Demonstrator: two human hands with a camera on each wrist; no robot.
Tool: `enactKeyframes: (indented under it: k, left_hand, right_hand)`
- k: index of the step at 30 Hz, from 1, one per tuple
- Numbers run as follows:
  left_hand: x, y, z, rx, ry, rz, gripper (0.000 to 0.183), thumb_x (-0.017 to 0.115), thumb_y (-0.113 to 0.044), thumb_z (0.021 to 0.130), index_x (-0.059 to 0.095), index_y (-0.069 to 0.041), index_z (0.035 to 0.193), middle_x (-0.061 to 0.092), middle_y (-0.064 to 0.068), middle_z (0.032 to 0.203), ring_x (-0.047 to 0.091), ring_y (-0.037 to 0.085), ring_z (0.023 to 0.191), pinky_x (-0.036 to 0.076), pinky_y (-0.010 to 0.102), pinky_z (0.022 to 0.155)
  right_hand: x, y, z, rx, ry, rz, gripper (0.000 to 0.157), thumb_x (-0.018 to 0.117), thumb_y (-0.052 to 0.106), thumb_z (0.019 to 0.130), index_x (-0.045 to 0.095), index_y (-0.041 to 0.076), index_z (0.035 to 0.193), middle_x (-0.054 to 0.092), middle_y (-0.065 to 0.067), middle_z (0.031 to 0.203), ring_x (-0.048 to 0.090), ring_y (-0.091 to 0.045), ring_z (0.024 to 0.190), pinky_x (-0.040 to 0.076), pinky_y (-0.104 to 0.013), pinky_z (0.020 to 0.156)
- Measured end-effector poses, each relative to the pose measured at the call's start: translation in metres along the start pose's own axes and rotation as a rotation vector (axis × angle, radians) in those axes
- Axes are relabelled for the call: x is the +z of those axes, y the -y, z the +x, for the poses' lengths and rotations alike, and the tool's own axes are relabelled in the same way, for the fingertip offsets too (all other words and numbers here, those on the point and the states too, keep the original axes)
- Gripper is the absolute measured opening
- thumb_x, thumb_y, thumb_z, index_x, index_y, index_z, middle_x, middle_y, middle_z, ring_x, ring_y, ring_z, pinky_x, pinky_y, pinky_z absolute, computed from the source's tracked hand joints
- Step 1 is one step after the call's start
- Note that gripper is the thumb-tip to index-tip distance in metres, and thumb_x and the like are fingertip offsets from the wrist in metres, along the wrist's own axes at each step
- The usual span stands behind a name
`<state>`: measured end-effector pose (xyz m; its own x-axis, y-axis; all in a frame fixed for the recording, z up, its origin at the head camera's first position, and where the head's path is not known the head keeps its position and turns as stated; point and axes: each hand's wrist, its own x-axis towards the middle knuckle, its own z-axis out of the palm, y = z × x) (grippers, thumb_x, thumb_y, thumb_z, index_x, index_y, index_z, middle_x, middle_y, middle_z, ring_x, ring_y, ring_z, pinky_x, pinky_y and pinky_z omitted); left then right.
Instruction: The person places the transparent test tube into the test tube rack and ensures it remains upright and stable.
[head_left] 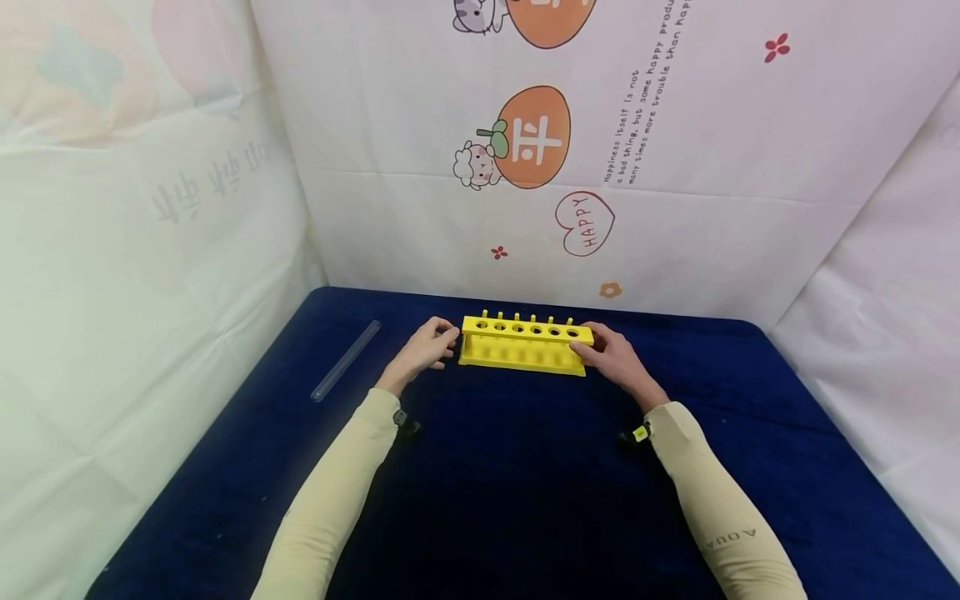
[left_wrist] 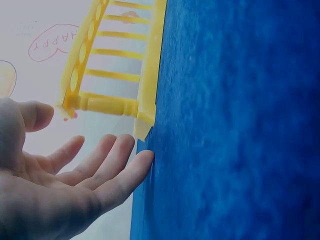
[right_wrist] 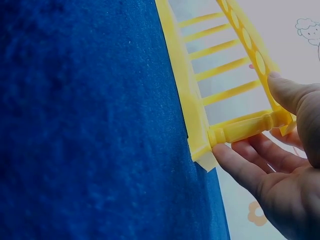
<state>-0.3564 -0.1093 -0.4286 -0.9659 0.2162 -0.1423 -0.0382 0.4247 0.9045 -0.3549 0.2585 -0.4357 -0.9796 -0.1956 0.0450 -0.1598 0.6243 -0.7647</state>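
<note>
A yellow test tube rack [head_left: 525,360] with a row of holes along its top bar and upright pegs behind stands near the back of the table. My right hand [head_left: 618,358] grips its right end. In the right wrist view the thumb lies on the top bar and the fingers [right_wrist: 240,165] bend round the end post. Just off the rack's left end is my left hand [head_left: 426,350]; the left wrist view shows its fingers [left_wrist: 122,180] spread and loosely bent, with a gap between them and the end post [left_wrist: 107,105].
A clear, empty-looking tube [head_left: 347,360] lies slantwise on the dark blue tablecloth [head_left: 510,483], left of my left hand. White printed cloth [head_left: 420,225] hangs behind the table's back edge, and more white cloth [head_left: 150,292] hangs at the sides.
</note>
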Motion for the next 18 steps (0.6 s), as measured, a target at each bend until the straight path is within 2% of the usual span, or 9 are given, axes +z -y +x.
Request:
enactKeyframes:
  k: [11, 18]
  left_hand:
    - [-0.02, 0.003, -0.008, 0.011, -0.003, 0.065, 0.042, 0.045, -0.042, 0.103, 0.043, -0.017, 0.137, 0.055, 0.018, 0.134, 0.061, 0.033, 0.116, 0.055, 0.048, 0.09]
    - [-0.036, 0.007, -0.006, 0.009, -0.031, 0.12, 0.046, 0.045, -0.041, 0.104, 0.042, -0.015, 0.142, 0.056, 0.017, 0.133, 0.062, 0.031, 0.114, 0.055, 0.046, 0.088]
  right_hand:
    - [0.001, -0.003, 0.001, 0.01, -0.008, -0.017, 0.072, 0.06, 0.053, 0.093, 0.039, 0.011, 0.147, 0.059, -0.019, 0.122, 0.06, -0.029, 0.101, 0.057, -0.042, 0.083]
    - [0.001, -0.002, 0.002, 0.004, -0.01, -0.005, 0.072, 0.06, 0.053, 0.093, 0.04, 0.011, 0.147, 0.06, -0.019, 0.121, 0.06, -0.029, 0.1, 0.057, -0.044, 0.084]
